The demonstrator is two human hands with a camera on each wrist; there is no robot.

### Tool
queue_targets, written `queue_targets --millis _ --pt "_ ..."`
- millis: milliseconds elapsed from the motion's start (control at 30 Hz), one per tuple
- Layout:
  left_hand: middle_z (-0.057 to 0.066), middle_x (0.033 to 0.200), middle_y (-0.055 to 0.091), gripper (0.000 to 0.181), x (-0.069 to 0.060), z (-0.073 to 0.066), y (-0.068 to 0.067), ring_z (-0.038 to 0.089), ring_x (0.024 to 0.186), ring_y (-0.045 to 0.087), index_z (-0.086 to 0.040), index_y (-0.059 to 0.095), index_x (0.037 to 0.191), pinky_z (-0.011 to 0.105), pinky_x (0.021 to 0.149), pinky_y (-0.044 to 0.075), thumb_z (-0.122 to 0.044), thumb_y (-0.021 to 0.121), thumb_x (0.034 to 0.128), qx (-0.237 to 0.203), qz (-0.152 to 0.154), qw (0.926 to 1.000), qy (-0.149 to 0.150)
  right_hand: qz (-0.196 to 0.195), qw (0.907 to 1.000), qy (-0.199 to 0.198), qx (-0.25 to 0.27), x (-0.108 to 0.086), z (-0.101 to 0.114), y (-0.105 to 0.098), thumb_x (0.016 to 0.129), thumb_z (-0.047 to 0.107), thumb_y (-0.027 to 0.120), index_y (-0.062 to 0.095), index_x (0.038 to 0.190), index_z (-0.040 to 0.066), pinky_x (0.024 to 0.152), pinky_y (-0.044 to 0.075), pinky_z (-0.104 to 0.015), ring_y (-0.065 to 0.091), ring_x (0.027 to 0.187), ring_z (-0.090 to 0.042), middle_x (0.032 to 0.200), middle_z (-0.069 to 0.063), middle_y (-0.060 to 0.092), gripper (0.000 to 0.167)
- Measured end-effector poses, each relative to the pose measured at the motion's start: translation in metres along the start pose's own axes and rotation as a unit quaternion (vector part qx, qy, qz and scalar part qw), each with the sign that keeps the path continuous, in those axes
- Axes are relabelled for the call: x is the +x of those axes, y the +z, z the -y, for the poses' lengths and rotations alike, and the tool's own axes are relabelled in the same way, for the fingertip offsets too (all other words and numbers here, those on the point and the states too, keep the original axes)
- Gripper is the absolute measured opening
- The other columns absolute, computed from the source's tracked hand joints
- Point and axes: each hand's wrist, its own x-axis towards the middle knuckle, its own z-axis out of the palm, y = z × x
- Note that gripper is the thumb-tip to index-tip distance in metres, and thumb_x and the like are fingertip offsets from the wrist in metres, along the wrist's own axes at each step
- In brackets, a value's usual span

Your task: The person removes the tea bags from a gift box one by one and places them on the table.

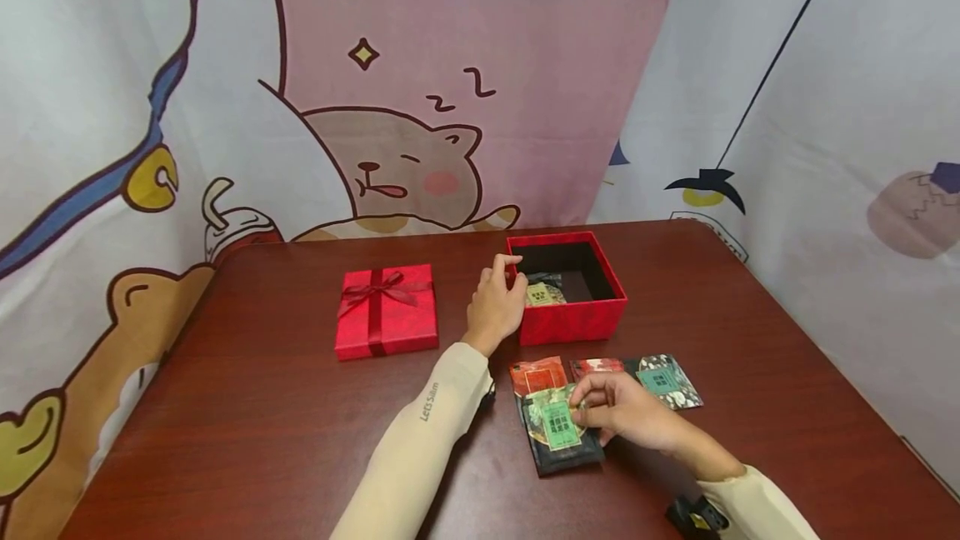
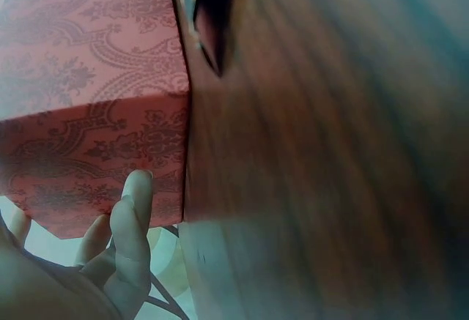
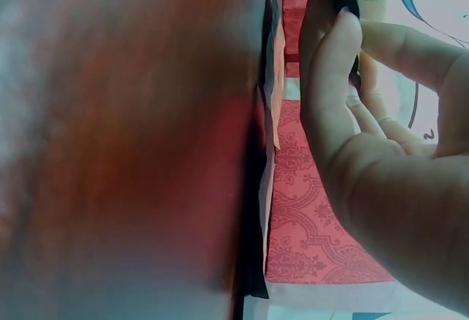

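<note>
My left hand [image 1: 497,305] is at the left wall of an open red gift box [image 1: 570,322], bent fingers holding its rim and side. In the left wrist view, fingers [image 2: 132,225] touch the patterned outer wall. A packet with a yellow label [image 1: 542,294] lies inside. My right hand [image 1: 626,411] pinches the upper right edge of a black packet with a green label [image 1: 560,426]. That packet overlaps an orange-red packet [image 1: 538,375]. In the right wrist view, thumb and fingers meet at a dark edge.
Behind my right hand lie a red packet [image 1: 597,367] and a floral packet with a teal label [image 1: 667,382]. The red lid with a ribbon bow [image 1: 405,319] sits on the brown table [image 1: 277,423], left of the box. A cartoon-print cloth [image 1: 555,90] hangs behind.
</note>
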Motion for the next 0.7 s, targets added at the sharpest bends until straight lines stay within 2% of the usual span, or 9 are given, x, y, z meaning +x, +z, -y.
queue_targets --millis 433,700 --pt "0.002 0.117 0.058 0.041 -0.0004 -0.0002 -0.0008 0.033 0.097 0.064 -0.035 0.049 0.138 0.054 0.08 0.048 -0.044 0.041 0.0993 0.004 0.007 1.0 -0.003 0.013 0.9999 -0.001 0.008 -0.0042 -0.0002 0.0047 0.091 0.005 0.066 0.057 0.1 -0.012 0.053 0.052 -0.028 0.058 0.063 -0.007 0.081 -0.004 0.067 0.021" --pt "0.002 0.116 0.058 0.04 -0.0003 -0.001 -0.0008 0.033 0.097 0.064 -0.036 0.049 0.137 0.055 0.08 0.048 -0.044 0.042 0.0991 0.005 0.003 1.0 -0.005 0.018 0.9998 0.01 0.001 -0.0083 0.0031 0.0054 0.092 0.006 0.066 0.058 0.101 -0.01 0.052 0.053 -0.03 0.057 0.061 -0.008 0.081 -0.008 0.067 0.02"
